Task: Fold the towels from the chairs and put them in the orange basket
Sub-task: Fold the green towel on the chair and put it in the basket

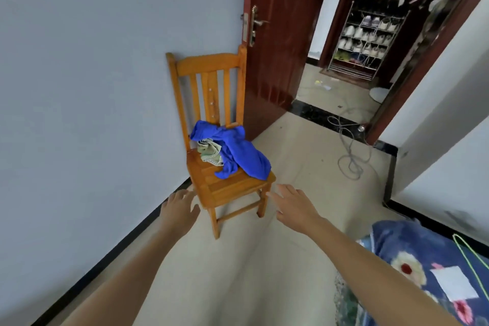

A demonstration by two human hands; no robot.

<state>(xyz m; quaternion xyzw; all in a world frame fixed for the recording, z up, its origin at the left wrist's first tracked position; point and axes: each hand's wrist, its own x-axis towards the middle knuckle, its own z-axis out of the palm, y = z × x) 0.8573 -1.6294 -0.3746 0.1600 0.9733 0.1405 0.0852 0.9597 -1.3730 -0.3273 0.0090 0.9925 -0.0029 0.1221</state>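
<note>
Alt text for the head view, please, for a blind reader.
The left hand and right hand, open and empty, reach toward a wooden chair whose seat holds a crumpled blue towel and a smaller green cloth. A red door stands open behind it.

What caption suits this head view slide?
Left hand and right hand reach toward wooden chair bearing blue towel and green towel.

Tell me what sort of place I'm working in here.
Likely a home bedroom: a floral bedspread at right, a wooden chair against the wall, a shoe rack beyond the open door.
</note>
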